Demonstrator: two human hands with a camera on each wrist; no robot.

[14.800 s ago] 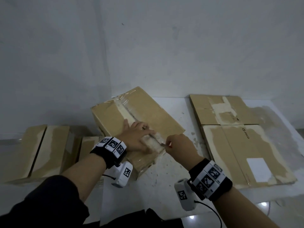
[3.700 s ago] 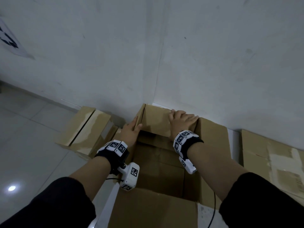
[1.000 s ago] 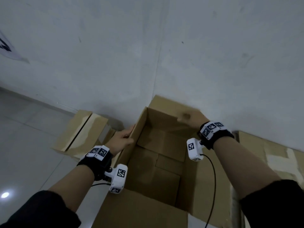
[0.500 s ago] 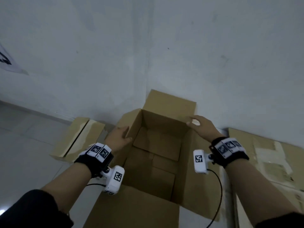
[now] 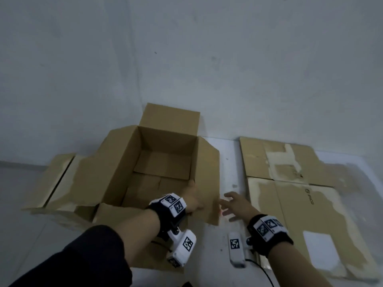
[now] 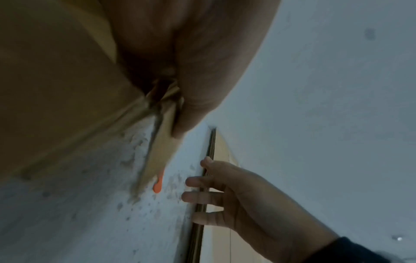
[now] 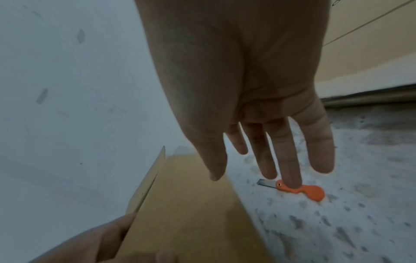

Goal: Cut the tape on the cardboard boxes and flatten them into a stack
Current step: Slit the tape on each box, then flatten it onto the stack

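I am gripping the right flap of the open cardboard box (image 5: 157,162) with my left hand (image 5: 191,200); my right hand (image 5: 236,206) is hovering with fingers spread, grasping nothing, above the orange cutter (image 7: 299,191) lying on the white table (image 5: 230,162) between the box and the flattened boxes (image 5: 300,193).

Bare storeroom: blank walls (image 5: 228,59), cardboard (image 5: 290,193)

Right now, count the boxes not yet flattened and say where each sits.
2. The open box stands in the middle, its right flap gripped by the left hand. A closed box lies left of it; others may hide behind the flap.
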